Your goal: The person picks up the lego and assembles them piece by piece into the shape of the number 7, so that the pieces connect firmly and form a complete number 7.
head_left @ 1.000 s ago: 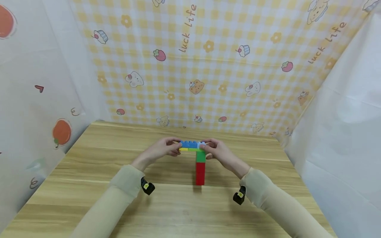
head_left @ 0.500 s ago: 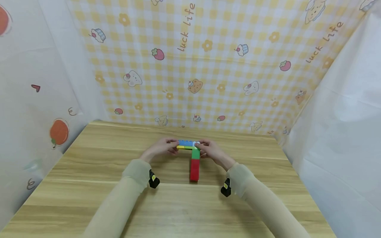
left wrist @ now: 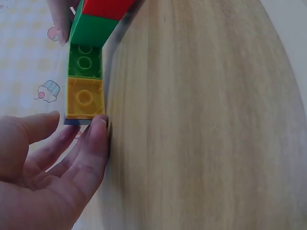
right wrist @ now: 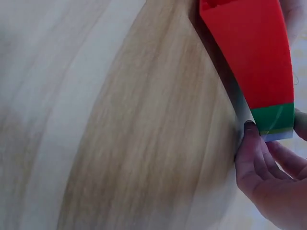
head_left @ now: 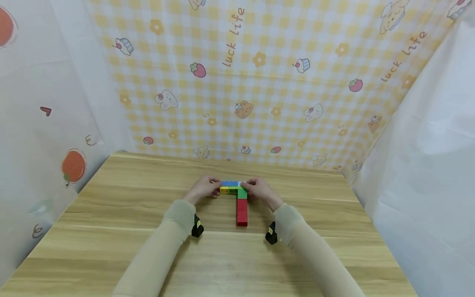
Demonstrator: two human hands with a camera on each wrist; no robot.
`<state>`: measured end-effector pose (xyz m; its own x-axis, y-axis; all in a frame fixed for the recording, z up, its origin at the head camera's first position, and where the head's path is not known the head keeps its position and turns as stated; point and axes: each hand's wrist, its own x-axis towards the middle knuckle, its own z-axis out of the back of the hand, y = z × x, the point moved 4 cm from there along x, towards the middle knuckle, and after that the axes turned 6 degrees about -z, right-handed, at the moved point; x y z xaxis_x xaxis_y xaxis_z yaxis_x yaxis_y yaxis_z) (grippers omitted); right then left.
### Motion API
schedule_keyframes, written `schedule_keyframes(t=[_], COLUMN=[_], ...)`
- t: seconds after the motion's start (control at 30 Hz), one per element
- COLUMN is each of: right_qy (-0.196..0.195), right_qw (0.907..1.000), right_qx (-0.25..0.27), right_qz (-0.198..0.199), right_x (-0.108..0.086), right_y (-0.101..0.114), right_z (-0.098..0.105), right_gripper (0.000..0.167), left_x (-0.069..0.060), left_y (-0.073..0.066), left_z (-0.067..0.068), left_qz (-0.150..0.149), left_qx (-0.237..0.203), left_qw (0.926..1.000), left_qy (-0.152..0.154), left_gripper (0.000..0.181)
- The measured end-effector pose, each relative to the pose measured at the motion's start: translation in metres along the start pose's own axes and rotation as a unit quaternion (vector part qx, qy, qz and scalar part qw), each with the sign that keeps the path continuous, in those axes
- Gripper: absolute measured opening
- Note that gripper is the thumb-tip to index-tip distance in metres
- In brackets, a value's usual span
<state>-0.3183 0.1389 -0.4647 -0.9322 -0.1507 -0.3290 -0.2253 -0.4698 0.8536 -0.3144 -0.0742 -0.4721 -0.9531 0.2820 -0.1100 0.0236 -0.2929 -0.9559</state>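
Note:
A structure of joined toy building bricks [head_left: 242,210] lies on the table. It has a red and green stem and a crosspiece of blue bricks [head_left: 229,184] over yellow and green ones. My left hand [head_left: 203,187] holds the crosspiece's left end. In the left wrist view a fingertip touches the corner of the yellow brick [left wrist: 85,98], whose hollow underside shows, and the thumb lies close to the opposite edge. My right hand [head_left: 260,189] grips the corner by the whitish brick, thumb and fingers on either side of the green brick [right wrist: 274,118] in the right wrist view.
The wooden table [head_left: 237,264] stretches out around the bricks. Behind it hangs a yellow checked cloth [head_left: 259,82] with printed pictures. White sheets stand along the left [head_left: 44,136] and right [head_left: 426,144] sides. Each wrist carries a small black camera [head_left: 197,227].
The brick structure has come down and tilted back, from standing with its crosspiece raised to lying with the undersides showing. Both hands have lowered with it, and the forearms have drawn closer together.

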Motion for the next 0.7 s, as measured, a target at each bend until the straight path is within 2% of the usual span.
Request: schedule_keyframes(t=[0.23,0.33,0.4,0.5,0.57,0.63,0.7], right_qy=[-0.019,-0.037,-0.050,-0.070,-0.091,-0.110,-0.129], right_qw=[0.9998,0.9987,0.9952,0.9814,0.9660,0.9520,0.9423], right_qx=[-0.003,-0.032,-0.077,-0.162,-0.217,-0.250,-0.270], right_qz=[-0.005,0.015,0.034,0.074,0.108,0.138,0.150], right_x=[-0.001,-0.009,-0.019,-0.038,-0.050,-0.062,-0.076], right_y=[-0.003,0.000,0.002,0.006,0.008,0.009,0.010], right_z=[0.003,0.006,0.006,0.008,0.010,0.015,0.021], right_gripper=[0.028,0.027,0.026,0.027,0.029,0.032,0.034], left_x=[-0.001,-0.007,-0.013,-0.026,-0.034,-0.043,-0.053], left_y=[-0.001,-0.003,-0.004,-0.006,-0.009,-0.014,-0.018], left_z=[-0.002,0.002,0.008,0.019,0.028,0.036,0.042], left_qz=[0.004,-0.007,-0.015,-0.028,-0.046,-0.068,-0.090], left_qx=[0.003,0.029,0.060,0.127,0.167,0.204,0.224], left_qw=[0.9999,0.9995,0.9981,0.9915,0.9848,0.9767,0.9705], left_qy=[-0.010,-0.007,-0.003,0.003,0.003,0.000,-0.005], left_gripper=[0.031,0.031,0.032,0.033,0.035,0.036,0.040])
